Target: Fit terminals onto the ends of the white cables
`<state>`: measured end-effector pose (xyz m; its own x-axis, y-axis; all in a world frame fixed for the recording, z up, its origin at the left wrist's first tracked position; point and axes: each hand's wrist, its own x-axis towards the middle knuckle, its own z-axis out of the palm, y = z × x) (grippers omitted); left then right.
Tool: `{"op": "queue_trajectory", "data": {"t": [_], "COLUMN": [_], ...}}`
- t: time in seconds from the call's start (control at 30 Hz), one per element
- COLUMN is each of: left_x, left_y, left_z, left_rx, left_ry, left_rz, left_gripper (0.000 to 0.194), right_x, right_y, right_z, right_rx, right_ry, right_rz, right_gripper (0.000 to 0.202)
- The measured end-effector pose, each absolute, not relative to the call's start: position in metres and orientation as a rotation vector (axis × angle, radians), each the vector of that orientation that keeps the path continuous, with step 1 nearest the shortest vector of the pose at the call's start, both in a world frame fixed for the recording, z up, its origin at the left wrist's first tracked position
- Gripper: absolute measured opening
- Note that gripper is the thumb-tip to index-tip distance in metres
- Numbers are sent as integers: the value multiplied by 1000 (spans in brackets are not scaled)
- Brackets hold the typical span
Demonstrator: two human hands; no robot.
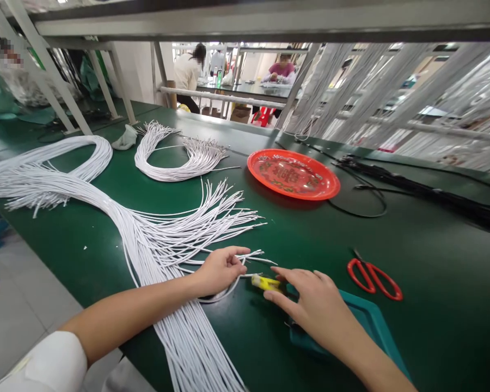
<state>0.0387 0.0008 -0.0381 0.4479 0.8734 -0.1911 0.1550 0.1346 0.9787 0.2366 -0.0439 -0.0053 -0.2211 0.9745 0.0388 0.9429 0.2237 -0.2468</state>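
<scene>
My left hand (pixel 222 269) is mostly curled, thumb and forefinger drawn in on what looks like one white wire (pixel 249 276), its end pointing right; pinching so near the end would keep the tip steady. My right hand (pixel 316 296) is half open, thumb apart from the fingers, with the yellow tool (pixel 265 282) between them; I cannot tell how firmly I have it. Its near end is right beside that wire's tip, which suggests the two are being lined up. The big bundle (pixel 136 234) lies under my left forearm, its ends fanned out beyond my hand, I'd guess so that single strands come away easily. A second bundle (pixel 182 169) is curved into a U farther back, probably to stay compact. The red scissors (pixel 373 277) lie to my right, apart from my hand, and the teal tray (pixel 375 321) is partly under my right forearm. All this is on a dark green table (pixel 433 337), with a red plate (pixel 294 174) and black cables (pixel 433 193) toward the back. Beyond the metal frame, white strands hang at the right, and people are at another table, one in pink (pixel 281 69).
</scene>
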Motion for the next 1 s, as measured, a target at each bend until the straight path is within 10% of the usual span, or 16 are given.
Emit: {"op": "queue_trajectory", "data": {"t": [1.0], "left_x": [42], "left_y": [-21], "left_z": [-28], "left_rx": [1557], "left_ry": [858], "left_rz": [720], "left_gripper": [36], "right_x": [198], "right_y": [-39], "right_z": [5], "right_rx": [-1478], "right_ry": [-2209], "right_rz": [128], "right_gripper": [25]}}
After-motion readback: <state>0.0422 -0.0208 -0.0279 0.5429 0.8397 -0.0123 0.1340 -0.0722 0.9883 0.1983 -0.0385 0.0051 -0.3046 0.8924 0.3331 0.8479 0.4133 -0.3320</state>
